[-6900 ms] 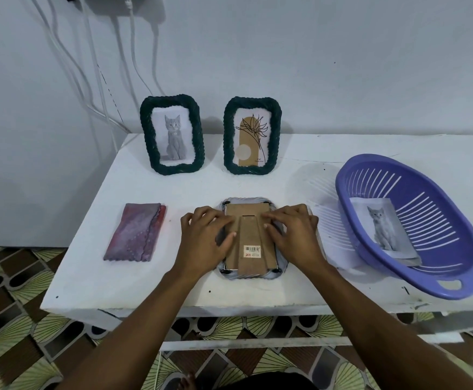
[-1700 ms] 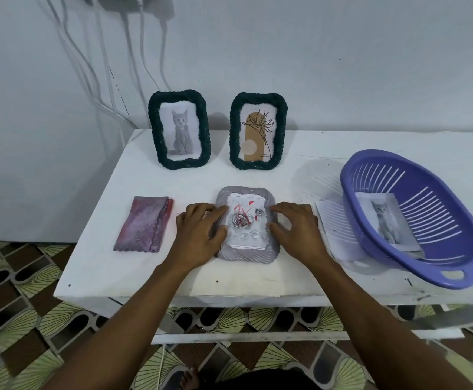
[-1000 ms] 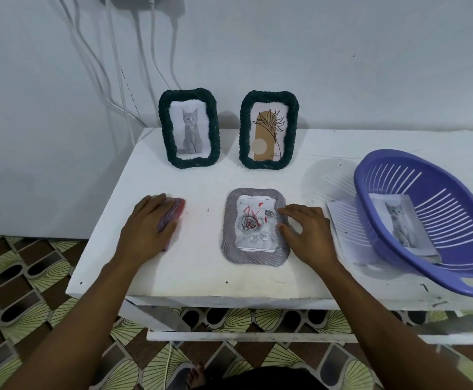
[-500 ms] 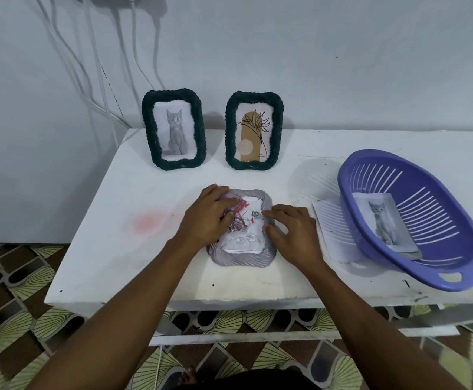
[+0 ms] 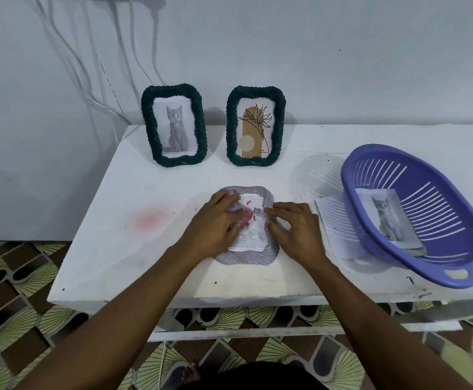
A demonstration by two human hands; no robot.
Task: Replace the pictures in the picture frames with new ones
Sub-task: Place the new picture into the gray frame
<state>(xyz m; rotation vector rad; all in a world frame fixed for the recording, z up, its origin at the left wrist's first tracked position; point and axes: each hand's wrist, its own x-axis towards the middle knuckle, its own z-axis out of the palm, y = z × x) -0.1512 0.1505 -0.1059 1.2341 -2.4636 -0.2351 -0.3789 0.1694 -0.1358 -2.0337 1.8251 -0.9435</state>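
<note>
A grey rope-rimmed picture frame [image 5: 246,256] lies face up on the white table [image 5: 123,249], showing a rose picture. My left hand [image 5: 215,223] holds a pink-purple cloth [image 5: 242,216] bunched under its fingers and presses it on the frame's glass. My right hand [image 5: 297,232] rests on the frame's right edge, fingers fairly straight. Two dark green frames stand at the back: one with a grey cat picture [image 5: 175,126], one with a plant drawing [image 5: 255,126].
A purple slotted basket [image 5: 437,266] at the right holds a cat photo [image 5: 390,218] on other sheets. A white sheet [image 5: 332,226] lies under its left edge. White cables [image 5: 89,60] hang down the wall at the back left. A faint pink stain [image 5: 151,219] marks the table.
The frame went from face down to face up. My left hand reached left, took the cloth, and brought it onto the frame's glass; the right hand stayed at the frame's right edge.
</note>
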